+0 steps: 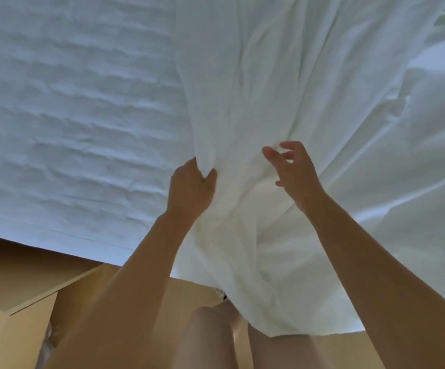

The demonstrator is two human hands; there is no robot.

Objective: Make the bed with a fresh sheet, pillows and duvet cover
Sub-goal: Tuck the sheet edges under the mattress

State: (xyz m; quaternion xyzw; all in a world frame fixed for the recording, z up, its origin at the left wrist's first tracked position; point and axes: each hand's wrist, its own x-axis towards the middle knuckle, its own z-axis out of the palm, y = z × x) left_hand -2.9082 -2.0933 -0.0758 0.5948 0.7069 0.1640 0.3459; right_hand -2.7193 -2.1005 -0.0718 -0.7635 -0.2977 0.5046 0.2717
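- Head view: the sheet (322, 89) lies bunched over the right half of the mattress (69, 115); its near part spills over the near edge and hangs in front of the person's knees (210, 336), and the left half of the mattress shows bare quilting
- The left hand (192, 187) has its thumb and curled fingers closed round a fold at the sheet's left edge, close to the near side of the mattress
- The right hand (294, 171) is open, fingers spread and loose, just right of that fold; it holds nothing, and I cannot tell whether the fingertips touch the cloth
- Risk: with only one hand holding, a pull to the left would likely drag the sheet over as a rope, leaving the bulk heaped on the right
- Risk: the held part looks like a fold, not a hem or corner, so spreading from it may lay the sheet askew, with too little to tuck on the far side
- Risk: the weight of the hanging part may draw more cloth off the near edge to the floor, or it may catch against the knees
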